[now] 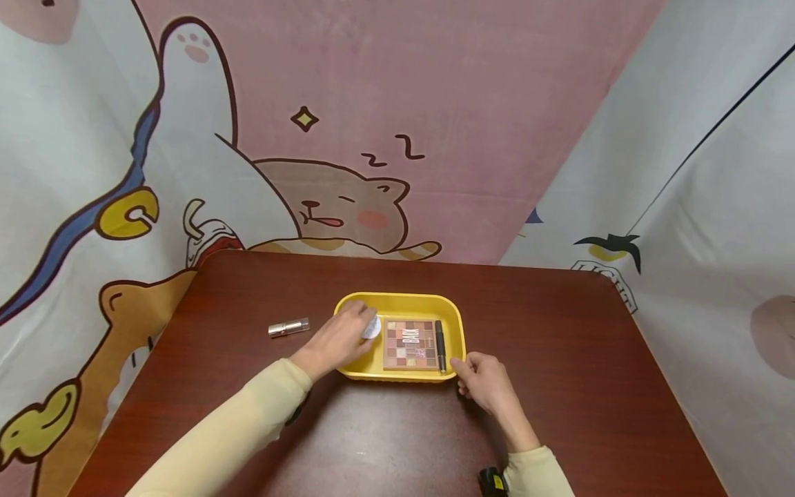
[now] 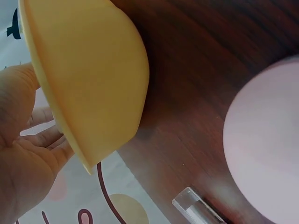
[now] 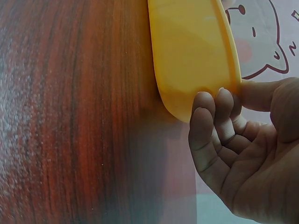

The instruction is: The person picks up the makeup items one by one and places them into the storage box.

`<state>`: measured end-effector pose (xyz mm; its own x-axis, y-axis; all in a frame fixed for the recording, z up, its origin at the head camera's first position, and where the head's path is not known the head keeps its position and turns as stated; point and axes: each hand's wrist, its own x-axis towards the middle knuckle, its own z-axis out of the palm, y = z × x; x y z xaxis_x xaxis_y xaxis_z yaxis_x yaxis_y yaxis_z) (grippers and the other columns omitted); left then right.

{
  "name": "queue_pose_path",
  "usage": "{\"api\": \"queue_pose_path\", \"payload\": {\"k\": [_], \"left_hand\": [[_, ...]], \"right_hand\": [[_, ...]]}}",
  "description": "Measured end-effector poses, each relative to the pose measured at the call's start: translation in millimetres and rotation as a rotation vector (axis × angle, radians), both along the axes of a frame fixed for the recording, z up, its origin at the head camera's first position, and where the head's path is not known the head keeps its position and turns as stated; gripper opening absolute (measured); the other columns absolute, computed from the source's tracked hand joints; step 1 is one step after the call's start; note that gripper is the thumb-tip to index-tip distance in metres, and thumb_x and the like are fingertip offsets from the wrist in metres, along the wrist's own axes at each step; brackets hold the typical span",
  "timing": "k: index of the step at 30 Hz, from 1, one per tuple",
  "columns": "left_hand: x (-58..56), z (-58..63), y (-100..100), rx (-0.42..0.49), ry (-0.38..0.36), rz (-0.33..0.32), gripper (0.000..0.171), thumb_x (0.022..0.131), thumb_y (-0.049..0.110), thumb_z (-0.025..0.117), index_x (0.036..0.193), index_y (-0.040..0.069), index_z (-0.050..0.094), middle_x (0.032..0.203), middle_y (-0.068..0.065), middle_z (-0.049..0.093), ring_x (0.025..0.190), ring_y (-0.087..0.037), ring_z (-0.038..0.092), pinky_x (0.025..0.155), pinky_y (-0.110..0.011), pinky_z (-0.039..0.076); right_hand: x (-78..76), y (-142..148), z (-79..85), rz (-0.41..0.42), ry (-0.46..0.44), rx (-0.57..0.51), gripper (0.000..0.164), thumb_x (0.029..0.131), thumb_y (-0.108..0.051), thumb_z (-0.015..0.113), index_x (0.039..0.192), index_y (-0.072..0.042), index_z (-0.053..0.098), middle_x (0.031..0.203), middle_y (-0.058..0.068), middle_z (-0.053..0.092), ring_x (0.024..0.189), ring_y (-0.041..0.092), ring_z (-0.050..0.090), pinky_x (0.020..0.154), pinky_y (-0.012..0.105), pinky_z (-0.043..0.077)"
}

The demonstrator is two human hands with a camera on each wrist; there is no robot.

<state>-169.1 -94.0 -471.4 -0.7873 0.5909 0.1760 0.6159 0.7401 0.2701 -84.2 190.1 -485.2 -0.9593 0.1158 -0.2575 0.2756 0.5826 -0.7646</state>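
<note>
A yellow plastic tray (image 1: 397,376) stands on the table. My left hand (image 1: 338,338) reaches over its left rim and holds a small round white item (image 1: 373,327) at the fingertips, whose kind I cannot tell. In the left wrist view that item is hidden behind the tray wall. At the near right corner, my right hand (image 1: 488,382) pinches the rim, thumb on the edge and fingers (image 3: 202,123) curled against the outer wall. An eyeshadow palette (image 1: 410,345) lies inside the tray, with a slim black pen-like tube (image 1: 440,346) along its right side.
A silvery tube with a clear end (image 1: 288,328) lies on the brown table (image 1: 559,331), left of the tray. A pale pink round shape (image 2: 266,140) fills the right of the left wrist view. A cartoon-printed curtain (image 1: 397,83) hangs behind the table.
</note>
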Motion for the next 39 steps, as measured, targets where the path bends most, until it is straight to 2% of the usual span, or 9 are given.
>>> {"api": "queue_pose_path", "payload": {"k": [5, 16, 22, 31, 39], "left_hand": [[-2.9, -3.4, 1, -0.038, -0.032, -0.008, 0.037, 0.086, 0.014, 0.083, 0.115, 0.000, 0.066, 0.105, -0.013, 0.061, 0.096, -0.024, 0.057, 0.080, -0.033, 0.057], [-9.2, -11.4, 4, -0.097, -0.066, -0.016, 0.038, 0.086, 0.016, 0.083, 0.116, 0.000, 0.067, 0.101, -0.010, 0.059, 0.093, -0.023, 0.055, 0.081, -0.033, 0.055], [-10.0, -11.7, 7, -0.095, -0.074, -0.031, 0.039, 0.085, 0.015, 0.084, 0.116, -0.001, 0.067, 0.102, -0.012, 0.061, 0.093, -0.025, 0.057, 0.081, -0.034, 0.055], [-11.0, -12.2, 8, -0.118, -0.104, -0.019, 0.040, 0.085, 0.014, 0.083, 0.118, -0.001, 0.066, 0.104, -0.011, 0.060, 0.094, -0.024, 0.056, 0.082, -0.034, 0.054], [-12.2, -15.0, 9, -0.103, -0.113, -0.020, 0.039, 0.086, 0.013, 0.083, 0.117, -0.001, 0.066, 0.104, -0.012, 0.060, 0.094, -0.025, 0.057, 0.084, -0.036, 0.054]], "right_hand": [[0.5, 0, 0.5, 0.007, 0.008, 0.002, 0.034, 0.101, -0.021, 0.067, 0.072, -0.007, 0.057, 0.062, 0.002, 0.060, 0.056, 0.016, 0.058, 0.053, 0.028, 0.048], [0.6, 0, 1.0, 0.005, 0.005, 0.005, 0.034, 0.101, -0.021, 0.068, 0.072, -0.007, 0.057, 0.062, 0.002, 0.059, 0.056, 0.015, 0.058, 0.052, 0.028, 0.047], [1.1, 0, 1.2, 0.010, 0.023, 0.013, 0.035, 0.101, -0.022, 0.068, 0.070, -0.007, 0.057, 0.060, 0.001, 0.059, 0.054, 0.015, 0.058, 0.051, 0.027, 0.047], [1.5, 0, 1.4, 0.009, 0.021, 0.019, 0.035, 0.100, -0.022, 0.068, 0.070, -0.008, 0.056, 0.060, 0.001, 0.059, 0.054, 0.016, 0.057, 0.051, 0.028, 0.046], [1.4, 0, 1.2, 0.009, 0.021, 0.020, 0.035, 0.100, -0.022, 0.068, 0.070, -0.008, 0.056, 0.061, 0.001, 0.059, 0.054, 0.015, 0.058, 0.052, 0.028, 0.047]]}}
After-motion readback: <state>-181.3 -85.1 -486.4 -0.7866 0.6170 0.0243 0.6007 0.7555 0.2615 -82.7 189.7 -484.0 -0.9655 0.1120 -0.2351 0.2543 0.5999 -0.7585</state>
